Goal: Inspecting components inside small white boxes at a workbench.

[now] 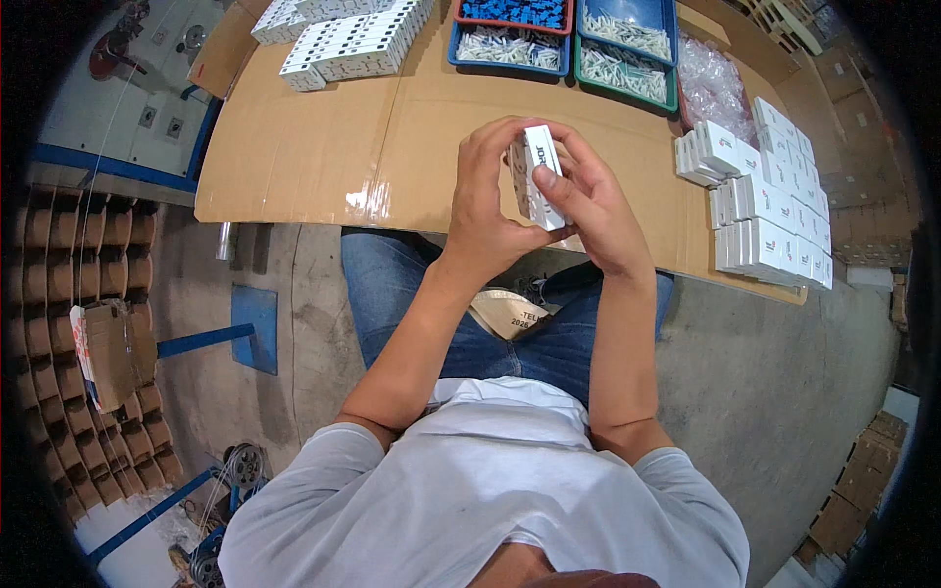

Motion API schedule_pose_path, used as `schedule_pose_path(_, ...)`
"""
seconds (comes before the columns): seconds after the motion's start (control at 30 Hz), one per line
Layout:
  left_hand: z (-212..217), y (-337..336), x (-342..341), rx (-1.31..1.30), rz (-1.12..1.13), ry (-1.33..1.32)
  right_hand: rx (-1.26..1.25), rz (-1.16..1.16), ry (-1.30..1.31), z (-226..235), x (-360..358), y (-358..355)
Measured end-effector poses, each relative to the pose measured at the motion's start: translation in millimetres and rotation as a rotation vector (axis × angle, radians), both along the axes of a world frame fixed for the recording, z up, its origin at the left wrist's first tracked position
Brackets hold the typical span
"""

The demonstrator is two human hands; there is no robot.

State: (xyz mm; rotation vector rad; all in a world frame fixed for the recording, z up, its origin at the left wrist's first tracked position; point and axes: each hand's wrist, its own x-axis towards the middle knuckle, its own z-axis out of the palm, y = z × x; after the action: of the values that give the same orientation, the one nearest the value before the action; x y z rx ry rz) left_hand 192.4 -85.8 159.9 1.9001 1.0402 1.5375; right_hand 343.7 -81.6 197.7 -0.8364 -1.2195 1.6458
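A small white carton (542,147) with dark print is held between both my hands over the near edge of the cardboard-covered table (294,157). My left hand (482,201) wraps round its left side, with the thumb low and the fingers at the top. From the right, my right hand (600,206) grips it, its thumb pressed on the narrow face. The carton stands tilted, and its underside is hidden by my fingers. I cannot see whether its ends are closed.
Stacked white cartons (774,211) stand at the table's right. Boxes with dark marks (348,49) are stacked at the far left. At the back are a blue tray (510,71) and a green tray (627,93) of small pale pieces, blue pieces (515,12) and clear plastic bags (714,83).
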Motion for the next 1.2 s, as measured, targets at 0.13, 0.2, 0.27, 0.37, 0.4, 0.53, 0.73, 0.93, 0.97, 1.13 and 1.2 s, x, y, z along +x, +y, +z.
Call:
schedule_pose_path(0.13,5,0,-8,0.085,0.031,0.114,0.026,0.016,-0.046,-5,-2,-2)
schedule_pose_path(0.2,-1,2,-10,0.067,-0.008,0.064,0.095,-0.026,-0.012,-5,-8,-4)
schedule_pose_path(0.27,-9,5,-11,0.050,-0.040,0.016,0.088,-0.008,-0.028,3,-15,-8)
schedule_pose_path(0.37,-22,7,-7,0.104,-0.073,-0.187,0.057,0.036,-0.035,7,-23,-11)
schedule_pose_path(0.4,-28,7,-7,0.124,-0.040,-0.194,0.031,0.063,-0.026,7,-25,-11)
schedule_pose_path(0.53,-39,6,-7,0.157,0.031,-0.212,0.017,0.056,-0.070,4,-30,-12)
schedule_pose_path(0.73,-42,4,-9,0.214,0.058,-0.135,0.018,0.057,-0.128,7,-32,-14)
schedule_pose_path(0.93,-42,2,-9,0.221,0.093,-0.147,0.010,0.017,-0.121,7,-36,-16)
schedule_pose_path(0.97,-42,2,-9,0.222,0.093,-0.147,-0.003,0.019,-0.116,6,-37,-16)
schedule_pose_path(1.13,-41,0,-7,0.209,0.121,-0.141,-0.038,0.031,-0.126,7,-36,-16)
schedule_pose_path(1.2,-43,1,-5,0.209,0.114,-0.161,-0.002,-0.005,-0.115,1,-37,-14)
